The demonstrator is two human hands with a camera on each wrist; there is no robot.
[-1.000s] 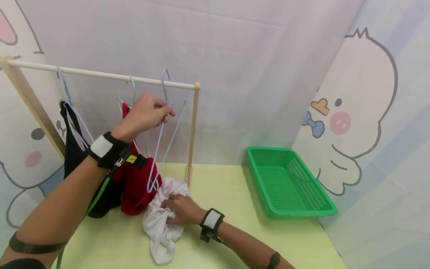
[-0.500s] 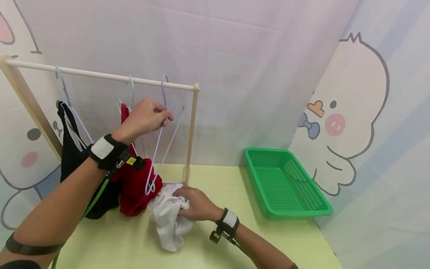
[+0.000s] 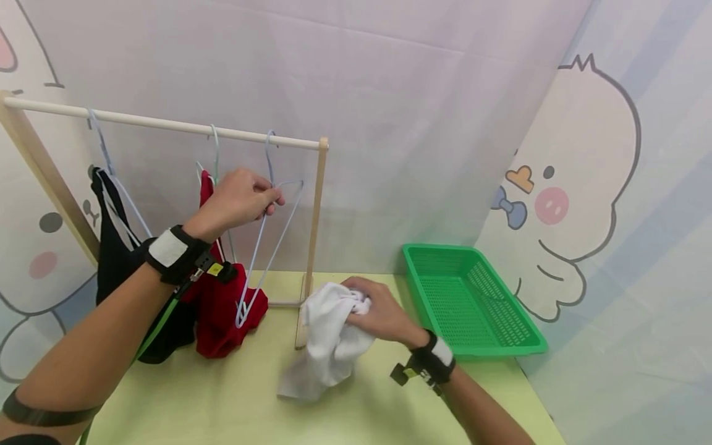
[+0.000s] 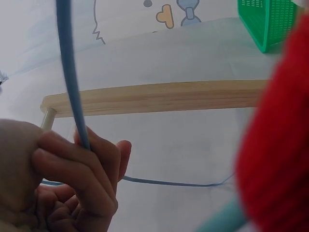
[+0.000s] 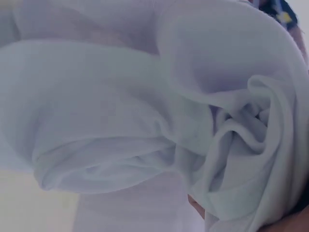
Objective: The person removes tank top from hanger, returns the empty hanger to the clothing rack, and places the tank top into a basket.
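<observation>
My left hand [image 3: 247,196] pinches a light blue clothes hanger [image 3: 257,256] near its neck, while the hook stays over the white rail [image 3: 167,123]. In the left wrist view, the curled fingers of the left hand [image 4: 82,179] surround the hanger's blue wire [image 4: 70,67]. My right hand [image 3: 384,309] grips a bunched white cloth garment [image 3: 334,334], its lower end hanging over the table. Folds of the white garment [image 5: 106,106] fill most of the right wrist view and cover nearly all of the right hand.
Left of the held hanger, a red garment [image 3: 225,315] and a black garment [image 3: 119,259] hang on the rail from their own hangers. A wooden post [image 3: 317,216] supports the rail's right end. A green basket [image 3: 473,355] stands at the right on the yellow table [image 3: 222,402].
My right hand has picked the white garment up from beside the red one and moved it rightward, toward the basket. My left hand keeps its grip on the hanger, slightly lower in view.
</observation>
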